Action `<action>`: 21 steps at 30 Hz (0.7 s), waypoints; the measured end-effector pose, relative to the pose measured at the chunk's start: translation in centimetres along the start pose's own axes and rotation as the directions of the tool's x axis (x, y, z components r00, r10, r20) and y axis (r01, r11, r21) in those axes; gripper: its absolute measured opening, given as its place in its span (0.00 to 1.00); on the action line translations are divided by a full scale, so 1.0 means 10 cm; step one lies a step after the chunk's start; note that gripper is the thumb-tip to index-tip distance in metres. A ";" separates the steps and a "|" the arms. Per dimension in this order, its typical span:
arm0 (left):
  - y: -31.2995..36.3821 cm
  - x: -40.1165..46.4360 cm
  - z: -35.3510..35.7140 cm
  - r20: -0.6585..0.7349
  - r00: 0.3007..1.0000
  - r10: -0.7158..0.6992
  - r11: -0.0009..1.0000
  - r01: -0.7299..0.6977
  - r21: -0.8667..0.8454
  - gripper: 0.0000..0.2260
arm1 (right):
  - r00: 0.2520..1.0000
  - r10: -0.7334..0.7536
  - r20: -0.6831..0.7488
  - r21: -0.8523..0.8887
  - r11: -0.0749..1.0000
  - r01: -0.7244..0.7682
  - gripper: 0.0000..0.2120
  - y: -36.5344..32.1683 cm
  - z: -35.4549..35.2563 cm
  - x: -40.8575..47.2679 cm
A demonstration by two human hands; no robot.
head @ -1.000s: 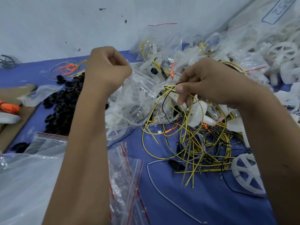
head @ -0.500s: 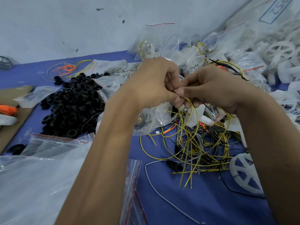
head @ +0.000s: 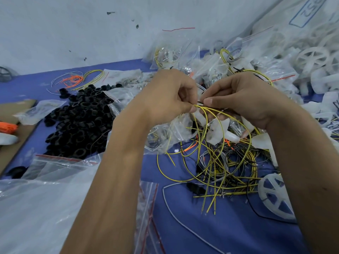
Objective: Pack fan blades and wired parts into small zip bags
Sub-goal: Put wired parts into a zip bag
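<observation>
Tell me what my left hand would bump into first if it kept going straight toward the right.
Most likely the right hand: the left hand faces it, both pinching the yellow wires, their fingertips nearly meeting. Depth is hard to judge.

wall [head: 73,30]: pale, scuffed, dark specks | work surface [head: 211,226]: blue cloth | light: even, soft

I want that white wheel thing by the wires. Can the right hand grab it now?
Probably not right away. The right hand is pinching the yellow wires together with the left hand. The white plastic spoked fan wheel lies uncovered beside the right forearm, so once the hand lets go it looks reachable.
</observation>
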State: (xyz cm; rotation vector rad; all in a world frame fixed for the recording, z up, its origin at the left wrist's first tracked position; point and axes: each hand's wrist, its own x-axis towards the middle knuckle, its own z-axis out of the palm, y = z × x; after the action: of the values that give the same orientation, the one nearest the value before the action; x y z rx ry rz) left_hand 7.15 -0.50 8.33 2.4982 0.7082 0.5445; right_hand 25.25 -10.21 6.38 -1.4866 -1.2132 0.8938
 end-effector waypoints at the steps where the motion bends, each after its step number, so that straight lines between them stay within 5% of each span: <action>1: -0.01 0.00 -0.01 -0.013 1.000 0.001 1.000 -0.001 0.000 0.05 | 0.999 -0.001 -0.038 0.009 1.000 0.001 0.04 0.00 0.00 0.01; 10: -0.06 -0.01 0.00 -0.102 0.995 0.020 1.000 -0.019 0.009 0.07 | 0.936 -0.086 -0.340 0.113 0.985 0.132 0.07 0.04 0.13 0.09; 21: -0.06 -0.03 -0.06 -0.086 0.996 -0.025 0.996 0.018 -0.085 0.10 | 0.646 -0.116 -0.755 0.001 0.984 0.177 0.08 0.10 -0.08 0.08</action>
State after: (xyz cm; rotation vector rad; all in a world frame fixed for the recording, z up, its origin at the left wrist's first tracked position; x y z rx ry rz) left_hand 6.37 0.01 8.39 2.3987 0.7286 0.6647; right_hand 26.45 -9.60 5.68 -1.4418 -0.6365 0.1332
